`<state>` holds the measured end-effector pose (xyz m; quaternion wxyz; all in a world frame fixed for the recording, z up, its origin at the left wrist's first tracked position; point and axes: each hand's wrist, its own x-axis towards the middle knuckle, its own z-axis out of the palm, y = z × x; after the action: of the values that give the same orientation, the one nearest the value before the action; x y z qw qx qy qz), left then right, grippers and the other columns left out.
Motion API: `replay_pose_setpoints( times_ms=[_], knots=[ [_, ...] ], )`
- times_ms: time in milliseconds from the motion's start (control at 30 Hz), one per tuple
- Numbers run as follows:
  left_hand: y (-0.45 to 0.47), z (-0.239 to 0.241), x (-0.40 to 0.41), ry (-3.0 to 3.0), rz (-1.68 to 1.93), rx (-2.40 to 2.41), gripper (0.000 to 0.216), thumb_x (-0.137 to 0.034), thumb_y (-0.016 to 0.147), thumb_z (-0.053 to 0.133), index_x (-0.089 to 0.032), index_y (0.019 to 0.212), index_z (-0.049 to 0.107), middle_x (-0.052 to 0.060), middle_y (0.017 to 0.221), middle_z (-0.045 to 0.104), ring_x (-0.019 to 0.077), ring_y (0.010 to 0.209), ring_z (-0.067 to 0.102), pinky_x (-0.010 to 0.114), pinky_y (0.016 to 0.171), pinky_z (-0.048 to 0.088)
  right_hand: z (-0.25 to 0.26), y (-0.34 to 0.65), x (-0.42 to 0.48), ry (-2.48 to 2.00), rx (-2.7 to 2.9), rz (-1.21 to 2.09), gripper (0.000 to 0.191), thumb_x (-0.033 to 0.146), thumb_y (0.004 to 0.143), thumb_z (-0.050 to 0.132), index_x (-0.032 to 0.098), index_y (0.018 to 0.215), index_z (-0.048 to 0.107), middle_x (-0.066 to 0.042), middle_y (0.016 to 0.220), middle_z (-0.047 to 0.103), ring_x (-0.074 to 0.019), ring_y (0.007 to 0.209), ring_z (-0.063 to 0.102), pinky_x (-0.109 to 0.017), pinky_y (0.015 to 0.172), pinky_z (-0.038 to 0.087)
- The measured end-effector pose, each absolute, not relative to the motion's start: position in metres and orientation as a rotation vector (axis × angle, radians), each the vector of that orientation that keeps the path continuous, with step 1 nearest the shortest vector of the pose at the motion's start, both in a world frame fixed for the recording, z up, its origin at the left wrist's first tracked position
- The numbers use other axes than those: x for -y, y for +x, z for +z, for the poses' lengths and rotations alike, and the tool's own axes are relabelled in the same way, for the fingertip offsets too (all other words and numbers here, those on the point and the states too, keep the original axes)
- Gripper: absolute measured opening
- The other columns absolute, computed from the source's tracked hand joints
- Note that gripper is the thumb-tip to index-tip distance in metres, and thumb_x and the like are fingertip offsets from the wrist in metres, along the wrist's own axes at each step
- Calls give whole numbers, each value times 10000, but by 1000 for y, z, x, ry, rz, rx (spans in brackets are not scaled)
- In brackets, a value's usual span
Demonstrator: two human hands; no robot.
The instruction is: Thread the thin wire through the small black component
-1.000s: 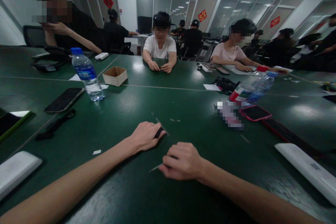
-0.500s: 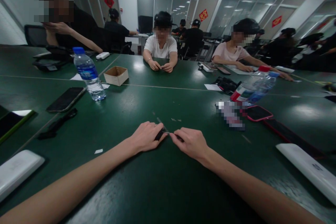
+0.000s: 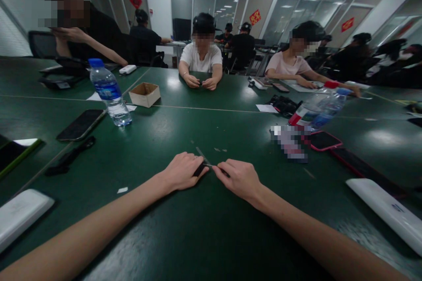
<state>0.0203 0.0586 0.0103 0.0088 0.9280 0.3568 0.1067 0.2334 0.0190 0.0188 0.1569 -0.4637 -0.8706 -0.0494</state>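
Low over the middle of the green table [image 3: 184, 237], my left hand [image 3: 184, 170] is closed around a small black object [image 3: 199, 168], mostly covered by its fingers. A thin, light sliver [image 3: 208, 165] spans the short gap between the hands; its kind is too small to tell. My right hand [image 3: 240, 178] pinches at the sliver's other end with thumb and forefinger, its other fingers curled. Just beyond the fingertips, a narrow clear strip [image 3: 201, 153] lies at a slant, and small clear scraps [image 3: 217, 149] are on the tabletop.
To the left stand a water bottle [image 3: 110, 92] and an open small box [image 3: 145, 95], near a black phone [image 3: 81, 124], a black strap [image 3: 70, 156] and a white device [image 3: 24, 215]. On the right are bottles [image 3: 311, 107], a pink-edged phone [image 3: 325, 140] and a white power bank [image 3: 385, 213]. People sit across.
My hands keep nearly the same place and grip. The view has shifted very slightly. Across the table, the person in white has drawn their fingers a little apart.
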Motion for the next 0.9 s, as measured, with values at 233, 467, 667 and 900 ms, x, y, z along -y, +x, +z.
replay_pose_setpoints(
  times_ms=[233,467,667,900],
  knots=[
    [20,13,-58,2891,327,-1094,356,-439,959,333,-168,860,543,83,799,639,236,737,615,367,696,459,17,236,-19,-1235,2484,-196,317,323,955,428,169,862,689,-24,746,642,-86,621,533,-206,568,359],
    [20,11,-59,2873,318,-1102,359,-437,963,324,-167,878,545,81,809,647,236,738,622,366,696,461,20,234,-14,-970,2471,-298,265,301,919,489,170,795,683,-10,700,637,-81,591,525,-212,549,347],
    [21,9,-60,2890,276,-1180,330,-421,957,349,-170,900,555,87,839,658,244,768,632,364,711,464,21,213,8,-678,2606,-270,289,355,909,490,192,743,660,11,649,594,-85,560,482,-233,526,313],
    [21,10,-59,2915,277,-1130,333,-420,955,338,-172,897,553,86,843,654,240,770,626,368,715,468,20,231,-17,-1330,2471,-240,360,351,956,400,167,829,683,-34,724,629,-94,614,524,-220,568,341]
  ],
)
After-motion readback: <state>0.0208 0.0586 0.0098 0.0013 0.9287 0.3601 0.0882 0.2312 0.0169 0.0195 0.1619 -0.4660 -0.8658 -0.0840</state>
